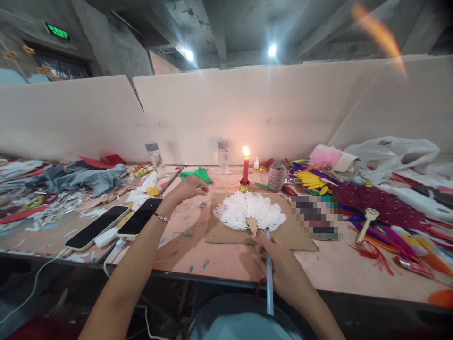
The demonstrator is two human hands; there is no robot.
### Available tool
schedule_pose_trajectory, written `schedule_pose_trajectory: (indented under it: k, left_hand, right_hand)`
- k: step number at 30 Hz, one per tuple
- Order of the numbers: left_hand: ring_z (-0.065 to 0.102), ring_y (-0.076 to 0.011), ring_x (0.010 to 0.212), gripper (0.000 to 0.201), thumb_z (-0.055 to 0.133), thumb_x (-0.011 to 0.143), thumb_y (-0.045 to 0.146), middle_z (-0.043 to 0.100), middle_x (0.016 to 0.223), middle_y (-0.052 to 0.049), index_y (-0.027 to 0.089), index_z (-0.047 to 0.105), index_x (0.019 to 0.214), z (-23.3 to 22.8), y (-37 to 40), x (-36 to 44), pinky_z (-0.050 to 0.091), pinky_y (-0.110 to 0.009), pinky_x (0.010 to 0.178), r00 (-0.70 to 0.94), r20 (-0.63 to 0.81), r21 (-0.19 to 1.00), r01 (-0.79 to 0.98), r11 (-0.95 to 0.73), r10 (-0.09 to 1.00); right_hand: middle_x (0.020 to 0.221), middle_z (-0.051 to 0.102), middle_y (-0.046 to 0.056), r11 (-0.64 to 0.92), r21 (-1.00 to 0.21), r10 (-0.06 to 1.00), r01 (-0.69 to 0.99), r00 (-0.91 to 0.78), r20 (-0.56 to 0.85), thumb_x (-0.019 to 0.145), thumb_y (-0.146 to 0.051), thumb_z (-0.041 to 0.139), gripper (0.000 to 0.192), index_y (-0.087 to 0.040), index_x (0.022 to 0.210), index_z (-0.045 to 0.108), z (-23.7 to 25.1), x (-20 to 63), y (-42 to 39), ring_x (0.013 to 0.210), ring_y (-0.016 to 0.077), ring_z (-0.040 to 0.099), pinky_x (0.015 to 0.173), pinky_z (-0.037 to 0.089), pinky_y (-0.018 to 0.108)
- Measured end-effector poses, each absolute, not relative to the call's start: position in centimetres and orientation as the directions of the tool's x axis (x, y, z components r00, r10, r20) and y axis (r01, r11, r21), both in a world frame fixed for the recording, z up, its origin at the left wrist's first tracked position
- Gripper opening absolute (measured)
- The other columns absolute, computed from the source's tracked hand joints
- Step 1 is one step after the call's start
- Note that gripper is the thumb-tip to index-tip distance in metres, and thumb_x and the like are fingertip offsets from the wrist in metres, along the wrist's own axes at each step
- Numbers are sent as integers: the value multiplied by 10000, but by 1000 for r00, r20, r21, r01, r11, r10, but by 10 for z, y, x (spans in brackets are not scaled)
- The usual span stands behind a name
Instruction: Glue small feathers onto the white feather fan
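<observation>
Concrete ceiling overhead, pale partition boards behind a pinkish surface [219, 257] littered with craft scraps. Centre: white feather fan [249, 211] lying flat on a cardboard sheet [300, 236], handle toward the person. Right hand [274, 257] closed around a clear glue stick [269, 274], its tip at the fan handle. Left hand [187, 186] reaches across the surface, fingers pinched on a small metallic item [202, 186]; identity unclear. Lit red candle [245, 170] just behind the fan. Two phones [116, 222] lie left. Coloured feathers [382, 212] piled right.
</observation>
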State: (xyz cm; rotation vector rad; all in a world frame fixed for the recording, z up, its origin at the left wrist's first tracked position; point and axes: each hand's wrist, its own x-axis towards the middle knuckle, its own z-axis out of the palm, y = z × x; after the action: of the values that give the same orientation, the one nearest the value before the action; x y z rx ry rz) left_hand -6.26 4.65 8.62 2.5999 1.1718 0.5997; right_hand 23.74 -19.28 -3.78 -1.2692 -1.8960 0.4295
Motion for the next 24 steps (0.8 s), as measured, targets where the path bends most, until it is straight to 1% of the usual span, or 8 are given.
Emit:
schedule_pose_trajectory:
  k: [2,4,7,9,13,16,20,24]
  left_hand:
    - [715,-196,829,107,737,835,259,829,912,-50,184,807,868,93,34,-50,500,-284,755,599,314,368,639,-676,737]
    - [718,-170,812,79,762,850,246,833,922,-39,186,806,875,98,16,-34,509,-264,750,607,397,383,572,-725,689]
    - [667,-114,659,77,782,903,250,826,845,-24,182,803,874,102,-15,-6,493,-227,649,641,532,352,426,-834,552]
    - [639,-94,585,94,795,931,272,833,835,-29,180,807,920,101,-35,11,486,-214,589,649,611,311,329,-892,453]
    - [744,-114,665,113,768,990,287,840,831,-31,186,796,948,93,-56,36,556,-203,635,602,764,120,221,-968,233]
    - [785,-120,721,88,732,1017,243,849,853,-22,196,780,959,81,-56,45,579,-203,662,514,855,-43,196,-980,66]
    - [769,-122,712,88,687,1044,222,840,866,-28,202,773,1048,61,-49,44,561,-219,643,491,870,-81,230,-970,44]
    - [701,-119,660,189,608,1078,192,790,800,-6,211,741,1210,47,-44,38,495,-232,607,599,801,-184,258,-948,8]
  right_hand:
    - [968,697,101,460,-675,869,577,-139,474,1039,-285,537,348,-221,1364,646,-41,239,-192,841,267,696,773,584,389]
    - [989,717,98,461,-715,868,525,-99,487,1037,-313,571,336,-240,1360,627,-39,241,-191,856,269,714,783,595,395]
    - [1029,751,96,453,-790,881,412,-72,467,1020,-374,642,119,-270,1070,614,-25,243,-188,954,289,753,847,608,415]
    - [1028,771,89,456,-828,884,327,-58,464,1000,-398,686,204,-280,925,537,-7,246,-182,1035,305,774,870,612,417]
    - [1012,800,77,476,-858,870,192,37,491,925,-396,795,338,-279,873,482,32,255,-154,975,290,803,828,620,404]
    - [920,790,46,485,-856,873,182,-39,486,884,-463,840,395,-275,867,493,50,264,-128,891,271,792,782,606,387]
    - [831,759,32,467,-856,883,220,-76,462,846,-546,852,445,-268,846,504,57,267,-104,775,255,749,685,579,364]
    - [776,714,19,463,-838,884,289,-79,461,833,-518,869,407,-261,840,553,50,266,-95,757,257,702,662,550,356]
